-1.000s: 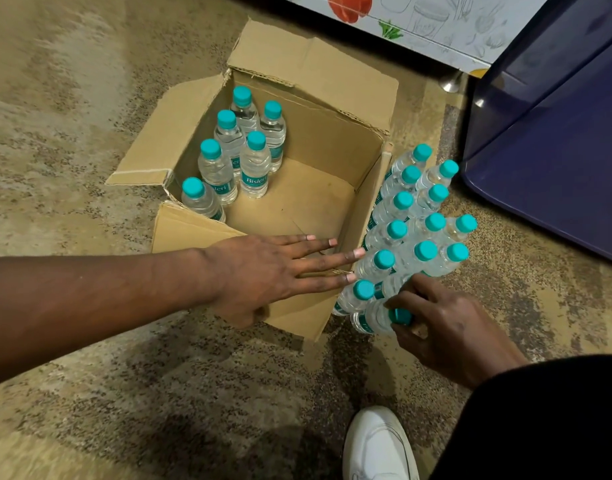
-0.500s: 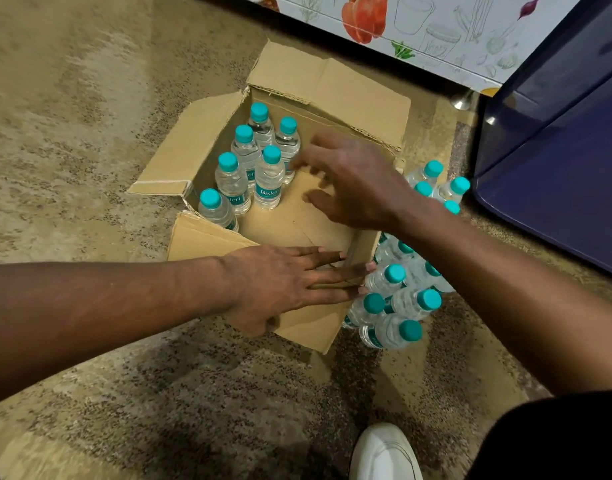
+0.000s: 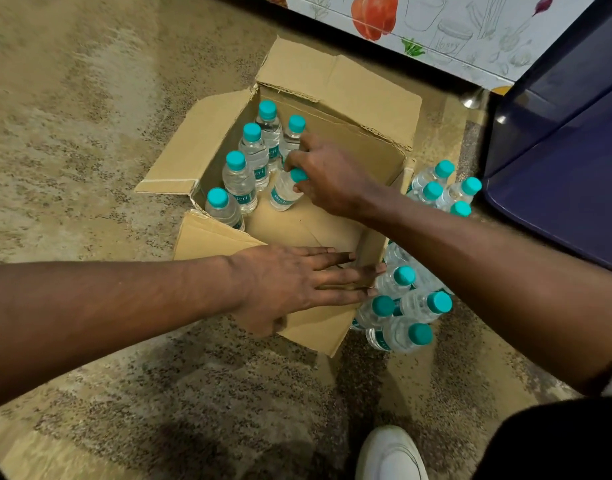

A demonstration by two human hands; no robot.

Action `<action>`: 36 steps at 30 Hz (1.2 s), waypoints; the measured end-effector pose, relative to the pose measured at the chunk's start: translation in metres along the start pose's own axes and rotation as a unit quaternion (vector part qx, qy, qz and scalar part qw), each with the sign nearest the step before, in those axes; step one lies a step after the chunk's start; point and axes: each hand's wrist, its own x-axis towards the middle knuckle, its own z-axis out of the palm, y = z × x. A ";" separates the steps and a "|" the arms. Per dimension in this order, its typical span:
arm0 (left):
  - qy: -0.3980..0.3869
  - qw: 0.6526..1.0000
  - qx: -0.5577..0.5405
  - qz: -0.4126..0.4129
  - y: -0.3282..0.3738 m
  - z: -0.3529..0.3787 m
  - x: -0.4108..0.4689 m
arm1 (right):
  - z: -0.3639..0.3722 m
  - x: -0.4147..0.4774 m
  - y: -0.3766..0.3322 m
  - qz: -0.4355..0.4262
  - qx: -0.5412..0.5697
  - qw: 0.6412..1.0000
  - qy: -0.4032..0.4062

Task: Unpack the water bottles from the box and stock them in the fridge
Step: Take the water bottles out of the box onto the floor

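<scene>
An open cardboard box [image 3: 332, 84] sits on the floor with several small water bottles with teal caps standing in its far left corner. My right hand [image 3: 327, 178] reaches into the box and grips the neck of one tilted bottle [image 3: 284, 194]. My left hand [image 3: 294, 282] lies flat with straight fingers on the box's near flap. A cluster of unpacked bottles [image 3: 406, 306] stands on the floor right of the box, partly hidden by my right forearm. The dark blue fridge door [image 3: 557, 161] is at the upper right.
A white cabinet front [image 3: 453, 26] printed with vegetables runs along the top, with a metal foot [image 3: 472, 98] beside the fridge. My white shoe [image 3: 391, 452] is at the bottom, below the bottle cluster. Speckled beige floor surrounds the box.
My right hand left the bottles on the floor, swung over into the box and took hold of a bottle, tilting it. My left hand stayed on the flap.
</scene>
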 end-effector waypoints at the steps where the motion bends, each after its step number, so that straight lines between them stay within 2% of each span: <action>1: -0.013 1.000 -0.003 0.020 -0.002 -0.006 -0.003 | -0.004 -0.008 0.001 0.021 0.019 1.000 0.007; 3: -0.018 1.000 0.000 0.018 -0.001 -0.007 -0.001 | -0.016 -0.027 0.001 0.064 0.046 0.996 0.033; 6: 0.018 0.999 0.018 0.019 -0.002 0.002 0.001 | -0.045 -0.069 0.003 0.111 0.067 0.985 0.112; 11: 0.050 0.998 -0.026 0.021 -0.002 0.000 0.001 | -0.103 -0.161 0.017 0.170 0.098 0.952 0.236; 15: 0.079 0.997 -0.013 0.012 0.000 0.003 0.001 | -0.136 -0.227 0.027 0.212 0.081 0.935 0.273; 19: 0.105 0.994 -0.001 0.009 0.002 0.003 0.002 | -0.140 -0.282 0.027 0.261 0.067 0.931 0.246; 24: 0.122 0.992 -0.010 0.008 0.002 0.008 0.003 | -0.104 -0.317 0.020 0.288 0.076 0.935 0.192; 32: 0.097 0.994 -0.043 0.014 0.000 0.009 0.001 | -0.015 -0.312 0.028 0.345 0.051 0.936 0.047; 36: 0.092 0.995 -0.040 0.021 0.000 0.009 0.000 | -0.005 -0.306 0.028 0.366 0.065 0.928 0.025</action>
